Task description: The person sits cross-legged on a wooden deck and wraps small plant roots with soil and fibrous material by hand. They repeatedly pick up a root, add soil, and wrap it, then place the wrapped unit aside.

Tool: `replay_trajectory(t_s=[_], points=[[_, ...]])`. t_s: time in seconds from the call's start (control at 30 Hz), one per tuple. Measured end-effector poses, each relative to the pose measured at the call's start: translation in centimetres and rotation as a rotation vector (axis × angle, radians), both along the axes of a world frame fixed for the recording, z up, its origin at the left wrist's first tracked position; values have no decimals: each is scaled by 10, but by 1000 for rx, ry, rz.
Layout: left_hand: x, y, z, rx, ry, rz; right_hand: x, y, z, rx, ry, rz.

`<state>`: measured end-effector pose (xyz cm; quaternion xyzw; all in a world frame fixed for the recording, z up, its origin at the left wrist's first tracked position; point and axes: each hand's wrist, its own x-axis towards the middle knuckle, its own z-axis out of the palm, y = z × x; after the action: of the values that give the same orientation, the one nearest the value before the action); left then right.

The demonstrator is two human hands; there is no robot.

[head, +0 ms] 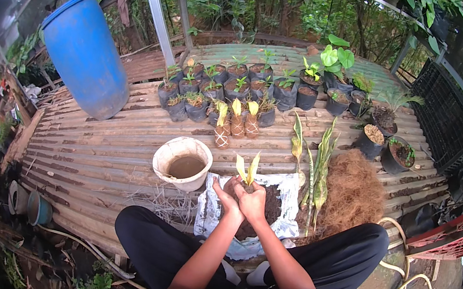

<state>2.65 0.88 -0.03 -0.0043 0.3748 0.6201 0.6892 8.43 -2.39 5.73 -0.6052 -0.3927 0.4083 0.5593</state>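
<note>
Both my hands are cupped together around the base of a small yellow-green snake plant (pixel 247 171), whose leaves point up. My left hand (pixel 228 197) and my right hand (pixel 252 201) press in from either side; a bit of dark soil or root shows between the fingers, the rest of the base is hidden. Beneath them lies an opened white plastic sack (pixel 293 198) spread with dark soil (pixel 272 204). Right of it are longer cut snake plant leaves (pixel 322 176) and a heap of brown coconut fibre (pixel 352 189).
A dirty white bucket (pixel 184 157) of murky water stands left of the sack. Beyond it are fibre-wrapped, string-tied plants (pixel 238 123) and several potted seedlings (pixel 238 85) on corrugated sheeting (pixel 123 150). A blue barrel (pixel 87 55) stands far left, a red plastic crate (pixel 458 232) at right.
</note>
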Motion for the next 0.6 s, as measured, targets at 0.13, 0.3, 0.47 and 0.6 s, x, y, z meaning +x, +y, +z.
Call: replay_trajectory(t_s=[0.13,0.3,0.47,0.6], points=[[-7,-5,2,175,-267,-129,3,3,0,-41,39,3],[-10,-10,35,315,-422,-413,19,3,14,13,-106,180],[-6,-16,54,339,-475,-585,19,0,11,223,-53,258],[-8,-11,22,367,-574,-516,11,-2,-9,146,-270,319]])
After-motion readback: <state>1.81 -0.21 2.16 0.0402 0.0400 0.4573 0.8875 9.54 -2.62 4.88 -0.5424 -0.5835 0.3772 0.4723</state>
